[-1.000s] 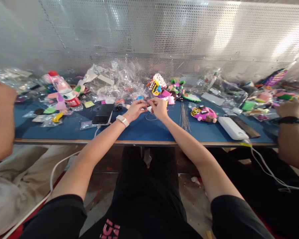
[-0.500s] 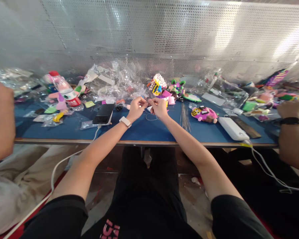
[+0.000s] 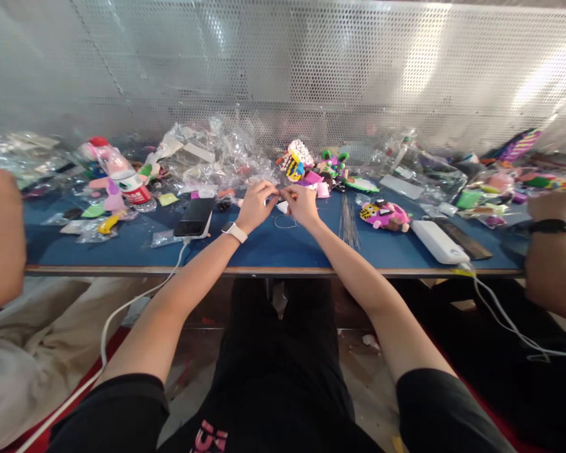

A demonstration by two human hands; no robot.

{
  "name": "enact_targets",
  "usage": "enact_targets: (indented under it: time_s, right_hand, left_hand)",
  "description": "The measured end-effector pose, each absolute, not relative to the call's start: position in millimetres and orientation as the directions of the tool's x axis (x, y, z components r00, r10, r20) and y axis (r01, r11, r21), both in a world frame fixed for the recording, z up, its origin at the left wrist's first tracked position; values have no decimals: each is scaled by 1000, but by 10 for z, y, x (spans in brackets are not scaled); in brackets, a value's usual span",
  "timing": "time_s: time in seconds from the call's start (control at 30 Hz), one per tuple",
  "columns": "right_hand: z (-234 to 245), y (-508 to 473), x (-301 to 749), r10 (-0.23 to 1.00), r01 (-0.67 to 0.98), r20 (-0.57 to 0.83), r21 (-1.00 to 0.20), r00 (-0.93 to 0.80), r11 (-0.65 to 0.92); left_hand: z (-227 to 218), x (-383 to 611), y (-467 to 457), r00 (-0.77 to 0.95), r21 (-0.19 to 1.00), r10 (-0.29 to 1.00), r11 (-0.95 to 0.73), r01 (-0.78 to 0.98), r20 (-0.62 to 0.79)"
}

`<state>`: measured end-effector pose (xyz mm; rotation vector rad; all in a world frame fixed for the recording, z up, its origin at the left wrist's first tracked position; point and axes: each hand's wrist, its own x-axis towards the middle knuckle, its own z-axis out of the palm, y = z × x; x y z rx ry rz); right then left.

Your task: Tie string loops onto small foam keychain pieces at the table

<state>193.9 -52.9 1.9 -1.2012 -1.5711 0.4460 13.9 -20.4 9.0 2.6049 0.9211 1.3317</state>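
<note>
My left hand (image 3: 256, 202), with a white wristband, and my right hand (image 3: 302, 202) meet over the middle of the blue table (image 3: 273, 248). Both pinch a small piece between their fingertips; it is too small to name. A thin wire loop (image 3: 285, 221) lies on the table just under my hands. A bundle of thin wires (image 3: 348, 223) lies to the right of my right hand. A black phone (image 3: 195, 217) on a white cable lies left of my left hand.
Crumpled clear plastic bags (image 3: 217, 157) and colourful foam toys (image 3: 311, 167) lie behind my hands. A pink toy (image 3: 385, 215), a white power bank (image 3: 438, 241) and a bottle (image 3: 122, 176) are also there. Other people's arms (image 3: 0, 233) (image 3: 549, 245) work at both sides.
My hands stay pinched together and have shifted only slightly. The view has drifted a little. The person on the left has lowered their arm.
</note>
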Motion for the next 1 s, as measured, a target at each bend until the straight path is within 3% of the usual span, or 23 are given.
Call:
enact_targets:
  time_s: [0.13,0.43,0.6,0.8,1.0]
  right_hand:
    - [-17,-513,1925,862,447,503,-786,62,426]
    - [-7,-530,1898,915,407,393,-853,89,326]
    - [-20,-508,1900,922,397,376,-863,95,311]
    - [-4,-496,1967,902,500,433,-783,10,370]
    - [61,-539,2013,940,459,336,-827,-61,325]
  left_hand:
    - [92,141,-234,492,198,519,-801,565,699]
    - [66,201,-286,587,32,468,-799,601,660]
    - [25,221,-267,593,26,469,-798,603,654]
    - [21,219,-261,567,29,495,-770,638,658]
    - [-4,233,-281,597,7,481,-783,622,642]
